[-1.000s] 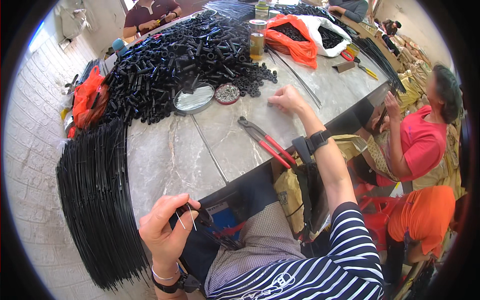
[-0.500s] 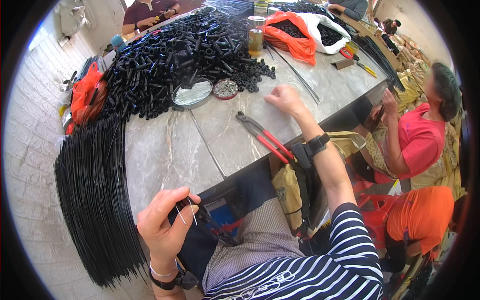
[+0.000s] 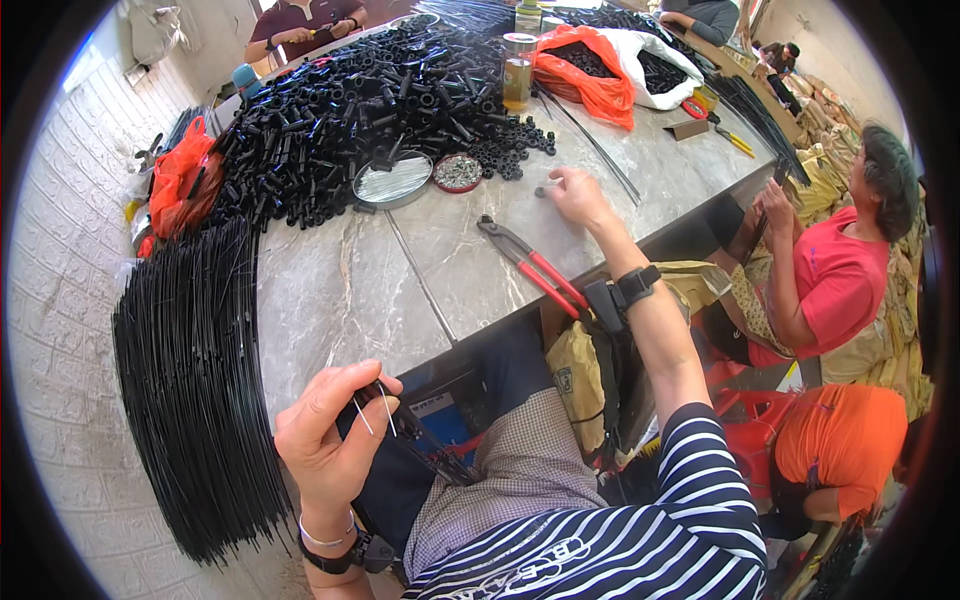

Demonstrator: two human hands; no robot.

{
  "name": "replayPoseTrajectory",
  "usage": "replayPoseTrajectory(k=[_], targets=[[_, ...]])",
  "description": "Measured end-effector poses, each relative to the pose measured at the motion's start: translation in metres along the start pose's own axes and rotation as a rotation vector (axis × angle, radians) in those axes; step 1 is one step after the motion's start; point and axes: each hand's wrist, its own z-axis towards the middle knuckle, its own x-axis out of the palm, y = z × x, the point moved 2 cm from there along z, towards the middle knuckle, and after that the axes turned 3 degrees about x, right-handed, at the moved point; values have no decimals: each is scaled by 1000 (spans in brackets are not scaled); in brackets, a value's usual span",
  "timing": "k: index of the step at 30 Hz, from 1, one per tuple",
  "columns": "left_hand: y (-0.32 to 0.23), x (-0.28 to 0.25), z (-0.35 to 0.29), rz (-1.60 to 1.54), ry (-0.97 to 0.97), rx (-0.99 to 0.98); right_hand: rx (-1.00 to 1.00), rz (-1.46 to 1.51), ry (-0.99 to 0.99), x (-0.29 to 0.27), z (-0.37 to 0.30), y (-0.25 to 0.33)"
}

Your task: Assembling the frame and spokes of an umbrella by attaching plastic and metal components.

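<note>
In the lower left, my left hand pinches the upper end of a dark, slender bundle of black rods that slopes down across my lap. Two thin white wire ends stick out below the fingers; how they join the rods is hidden. My right hand rests on the stone-patterned table, fingers curled together, with a small black ring at the fingertips. Red-handled cutters lie between that hand and the table's near edge.
A heap of black tubular parts covers the far left. Before it stand a dish of white wires and a red-rimmed dish of small metal pieces. Long black rods stack at left. A jar and bags stand beyond; co-workers sit around.
The small black ring now shows at my right fingertips, and that hand has shifted slightly right. My left hand keeps its hold on the rods. The view has tilted slightly.
</note>
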Motion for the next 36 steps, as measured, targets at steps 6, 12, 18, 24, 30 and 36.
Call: replayPoseTrajectory(k=[6, 12, 18, 24, 30, 36], targets=[[-3, 4, -1, -21, -1, 22, -124, -169, -4, 0, -5, 1], [0, 3, -10, -76, -25, -53, 32, -251, 30, 10, -13, 10], [1, 0, -9, 30, -64, -27, -223, 273, 68, -13, -40, 73], [-3, 11, 4, 4, -18, -51, -436, 715, 366, -106, -144, 197], [1, 8, -4, -45, -93, -63, -760, 618, 412, -112, -190, 248], [-4, 8, -6, -53, -34, -69, -861, 358, 311, -112, -194, 256]])
